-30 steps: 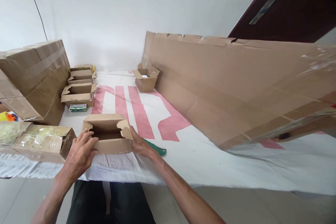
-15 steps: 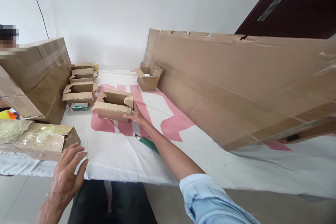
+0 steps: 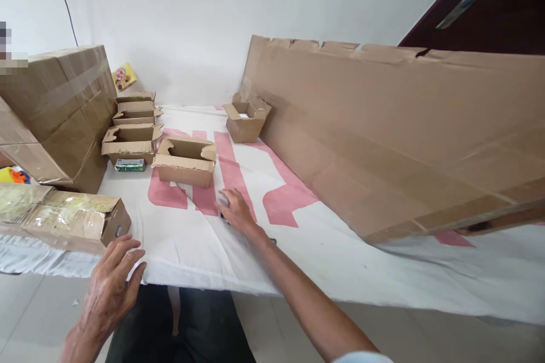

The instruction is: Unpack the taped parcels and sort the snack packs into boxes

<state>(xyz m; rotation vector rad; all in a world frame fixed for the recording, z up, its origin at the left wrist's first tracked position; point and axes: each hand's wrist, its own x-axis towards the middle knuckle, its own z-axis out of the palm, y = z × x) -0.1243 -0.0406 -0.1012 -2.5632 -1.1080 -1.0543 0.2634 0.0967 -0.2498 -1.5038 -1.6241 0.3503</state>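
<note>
Just beyond the right hand [image 3: 235,210] stands one open box [image 3: 184,173].

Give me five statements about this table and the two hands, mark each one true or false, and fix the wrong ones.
1. The left hand grips the green carton. False: it is open and holds nothing, near the end of the taped box.
2. The green carton lies in front of the left row of open boxes. True.
3. The middle box is sealed shut. False: its top is open.
4. The right hand is outside the middle box. True.
5. The tablecloth is plain white. False: it bears pink shapes.
</note>
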